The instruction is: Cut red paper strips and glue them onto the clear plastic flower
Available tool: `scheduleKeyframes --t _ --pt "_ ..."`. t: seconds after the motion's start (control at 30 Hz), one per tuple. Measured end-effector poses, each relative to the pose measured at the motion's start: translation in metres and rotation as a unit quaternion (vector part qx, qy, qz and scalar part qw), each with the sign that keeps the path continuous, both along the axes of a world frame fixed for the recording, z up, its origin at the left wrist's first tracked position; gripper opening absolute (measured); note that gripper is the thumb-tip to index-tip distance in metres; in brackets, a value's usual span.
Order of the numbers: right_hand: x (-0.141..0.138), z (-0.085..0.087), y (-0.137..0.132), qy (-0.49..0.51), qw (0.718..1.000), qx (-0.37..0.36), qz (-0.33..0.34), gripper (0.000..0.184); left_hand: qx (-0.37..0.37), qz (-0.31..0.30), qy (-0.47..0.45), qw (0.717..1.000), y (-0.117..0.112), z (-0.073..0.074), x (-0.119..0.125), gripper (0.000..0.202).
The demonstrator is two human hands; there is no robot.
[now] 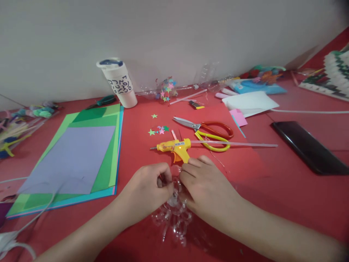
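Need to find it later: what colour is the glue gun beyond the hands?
Yellow; the glue gun shows best in the head view.

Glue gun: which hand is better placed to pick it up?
Right, probably. The right hand rests just below the handle of the glue gun, which points toward it. The left hand sits farther off. Both pinch the clear plastic piece.

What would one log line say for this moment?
left hand: pinching clear plastic piece | right hand: pinching same piece | glue gun: lying beyond hands | scissors: beyond gun | surface: red table
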State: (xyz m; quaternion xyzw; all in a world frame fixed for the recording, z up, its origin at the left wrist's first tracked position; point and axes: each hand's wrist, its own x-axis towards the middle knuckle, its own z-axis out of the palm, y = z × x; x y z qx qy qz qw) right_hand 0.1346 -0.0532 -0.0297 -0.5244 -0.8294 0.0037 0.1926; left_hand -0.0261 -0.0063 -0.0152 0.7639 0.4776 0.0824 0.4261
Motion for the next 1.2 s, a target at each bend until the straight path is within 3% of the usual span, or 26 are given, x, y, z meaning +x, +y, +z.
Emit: scheduleKeyframes --t 0.2,0.6,0.73,0.87,1.0,1.2 --pt "0.001 0.003 -0.002 0.027 0.994 -0.100 -0.046 0.017 -0.020 0.010 0.003 1.000 0.001 -0.002 0.000 0.009" --pt "0.003 0.011 0.000 0.007 0.973 -0.226 -0.037 0.024 0.005 0.024 0.000 1.000 -0.003 -0.005 -0.001 0.014" --pt "0.011 0.014 -0.004 0.018 0.984 -0.173 -0.034 0.016 -0.009 0.043 -0.013 0.999 -0.003 -0.006 -0.003 0.011" --pt "0.011 0.009 -0.009 0.009 0.995 -0.102 -0.022 0.022 -0.028 0.063 -0.029 0.997 -0.006 -0.007 -0.001 0.014" --pt "0.007 0.003 -0.008 0.003 0.996 -0.090 -0.020 0.023 -0.018 0.073 -0.031 0.997 -0.007 -0.007 0.003 0.015" --pt "0.015 0.008 -0.005 -0.033 0.999 -0.005 -0.011 0.024 -0.050 0.123 -0.046 0.990 -0.009 -0.007 -0.003 0.013"
